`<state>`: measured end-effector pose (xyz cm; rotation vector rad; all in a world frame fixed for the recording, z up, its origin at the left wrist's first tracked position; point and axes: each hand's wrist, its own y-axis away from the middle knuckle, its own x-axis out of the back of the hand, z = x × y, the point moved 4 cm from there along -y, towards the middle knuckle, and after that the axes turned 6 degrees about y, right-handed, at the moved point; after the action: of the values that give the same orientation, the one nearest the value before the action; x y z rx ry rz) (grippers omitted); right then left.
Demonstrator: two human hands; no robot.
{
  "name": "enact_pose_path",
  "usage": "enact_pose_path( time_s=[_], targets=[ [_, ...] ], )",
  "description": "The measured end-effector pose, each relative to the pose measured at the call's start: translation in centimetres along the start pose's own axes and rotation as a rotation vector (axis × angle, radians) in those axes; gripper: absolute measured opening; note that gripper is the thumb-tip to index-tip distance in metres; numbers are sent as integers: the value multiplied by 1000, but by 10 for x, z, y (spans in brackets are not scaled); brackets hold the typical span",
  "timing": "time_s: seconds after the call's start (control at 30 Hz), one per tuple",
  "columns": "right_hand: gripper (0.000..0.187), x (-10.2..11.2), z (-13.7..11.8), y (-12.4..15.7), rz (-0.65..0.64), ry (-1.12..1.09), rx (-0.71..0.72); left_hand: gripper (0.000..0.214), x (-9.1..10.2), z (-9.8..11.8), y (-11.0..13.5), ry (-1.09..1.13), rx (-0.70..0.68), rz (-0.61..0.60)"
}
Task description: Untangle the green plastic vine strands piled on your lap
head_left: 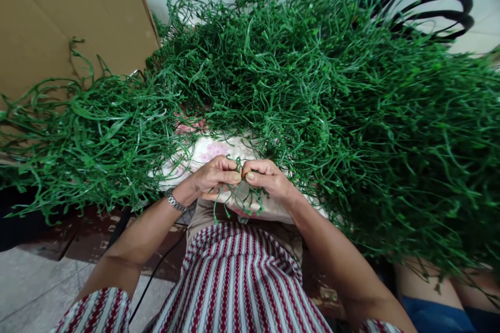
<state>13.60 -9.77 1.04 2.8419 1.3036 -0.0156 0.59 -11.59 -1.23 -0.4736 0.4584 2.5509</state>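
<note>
A small bunch of green stems (245, 195) is pinched between thumb and forefinger of both the left hand (219, 173) and the right hand (267, 179); the two thumb tips are brought close together, and thin ends are left hanging below them, above the lap. How many stems are gripped by each hand cannot be told. Around the hands, a pale flowered cloth (213, 149) is partly bared. Beyond it and to the right, a large heap of thin green stems (281, 73) is spread; on the left, a smaller pile of stems (113, 130) is laid beside a brown cardboard panel (70, 15). Black loops (445, 13) are seen behind the heap. A metal-banded watch (175, 200) is worn on the left wrist.
</note>
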Motion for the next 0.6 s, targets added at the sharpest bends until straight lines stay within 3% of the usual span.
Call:
enact_pose_path(
  time_s=[0.37, 0.5, 0.6],
  targets=[
    [41, 2, 5, 0, 49, -93, 7, 42, -2, 7, 1, 61, -64, 31],
    [40, 9, -4, 1, 161, -149, 101, 44, -2, 12, -3, 87, -139, 69],
    [36, 13, -12, -1, 256, -66, 162, 41, -3, 18, -7, -45, -224, 101]
  ],
)
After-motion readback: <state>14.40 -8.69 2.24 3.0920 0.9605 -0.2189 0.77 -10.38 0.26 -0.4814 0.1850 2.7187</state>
